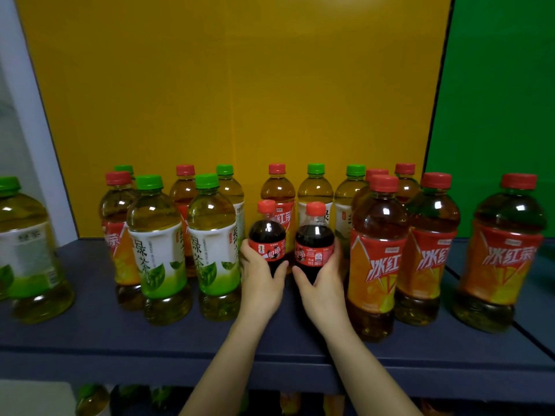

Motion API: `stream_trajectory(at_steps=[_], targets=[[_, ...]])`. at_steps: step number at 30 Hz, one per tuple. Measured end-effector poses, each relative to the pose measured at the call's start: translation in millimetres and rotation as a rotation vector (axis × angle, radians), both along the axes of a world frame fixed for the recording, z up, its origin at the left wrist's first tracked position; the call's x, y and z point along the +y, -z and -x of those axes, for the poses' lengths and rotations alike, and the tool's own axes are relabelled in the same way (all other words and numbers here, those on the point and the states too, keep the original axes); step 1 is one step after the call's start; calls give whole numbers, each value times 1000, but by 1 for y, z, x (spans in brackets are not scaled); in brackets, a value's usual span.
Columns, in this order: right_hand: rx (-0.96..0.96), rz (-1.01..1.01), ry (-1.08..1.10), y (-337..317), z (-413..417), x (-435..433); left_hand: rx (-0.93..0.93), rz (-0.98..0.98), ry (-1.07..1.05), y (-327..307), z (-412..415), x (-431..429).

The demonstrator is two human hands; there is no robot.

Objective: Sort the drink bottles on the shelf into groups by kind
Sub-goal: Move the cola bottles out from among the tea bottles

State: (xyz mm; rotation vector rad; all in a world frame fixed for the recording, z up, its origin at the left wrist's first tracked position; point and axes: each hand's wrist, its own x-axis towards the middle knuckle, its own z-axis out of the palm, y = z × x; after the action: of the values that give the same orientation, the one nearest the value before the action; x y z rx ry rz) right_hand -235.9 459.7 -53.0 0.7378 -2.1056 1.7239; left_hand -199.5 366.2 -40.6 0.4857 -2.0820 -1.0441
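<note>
My left hand (261, 283) has its grip wrapped round the left cola bottle (267, 235), and my right hand (322, 286) holds the right cola bottle (314, 235) the same way. Both small bottles are upright, side by side at mid-shelf and nearly touching. I cannot tell whether their bases rest on the shelf.

The trouble is the neighbours. A tall green tea bottle (214, 247) stands just beside my left knuckles, and a tall red tea bottle (377, 259) just beside my right ones. Any sideways swing could tip one, and it might take the mixed far rows down with it. I grip both colas low, so they may wobble if hurried.

Open room lies near me: the bare front strip of the shelf (120, 340). That looks to me the safest way out, provided nothing slides over the near edge.
</note>
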Motion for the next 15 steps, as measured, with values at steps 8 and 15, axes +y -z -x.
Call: stream_trajectory(at_steps=[8,15], targets=[[-52,-82,10,5,-15,7,76,66,43,9,-23,10],[-45,-132,-52,3,-34,22,180,82,61,17,-47,13]])
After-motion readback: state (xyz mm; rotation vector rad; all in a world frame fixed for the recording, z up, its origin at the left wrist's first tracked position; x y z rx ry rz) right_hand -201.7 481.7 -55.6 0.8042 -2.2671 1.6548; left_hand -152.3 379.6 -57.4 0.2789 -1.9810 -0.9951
